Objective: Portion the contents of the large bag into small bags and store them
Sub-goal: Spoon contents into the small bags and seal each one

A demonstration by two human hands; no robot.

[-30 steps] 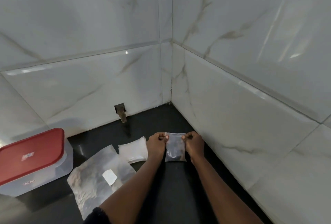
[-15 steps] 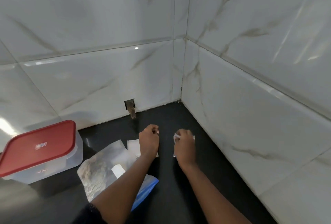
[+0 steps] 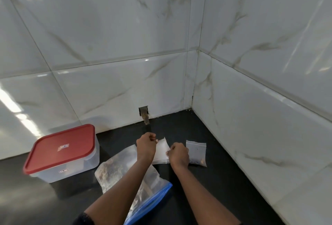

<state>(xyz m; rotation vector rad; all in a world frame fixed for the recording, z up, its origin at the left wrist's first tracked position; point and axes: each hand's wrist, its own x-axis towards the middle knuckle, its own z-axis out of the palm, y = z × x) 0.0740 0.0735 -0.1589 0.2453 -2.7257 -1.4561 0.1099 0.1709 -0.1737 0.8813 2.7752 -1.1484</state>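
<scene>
1. Large bag: clear plastic with a blue zip strip, brown contents seen inside. It is laid flat on the counter, with the zip end nearest the person. It is partly covered by the left forearm.

2. Stack of empty small bags: clear and flat, laid on the counter just beyond the large bag, between the two hands.

3. Filled bag: small and clear, with dark contents gathered at its near end. It is laid flat on the counter just right of the right hand, near the right wall. It is touched by neither hand.

4. Box: clear plastic, closed by a red lid. It is stood on the counter at the left, well apart from the bags.

5. Left hand: fingers are curled into a fist at the stack's far left corner. Whether anything is gripped cannot be told.

6. Right hand: fingers are curled, and the stack's right edge is pinched at the fingertips.

7. Pipe stub: it is set in a small opening low in the back wall, above the counter's edge.
</scene>
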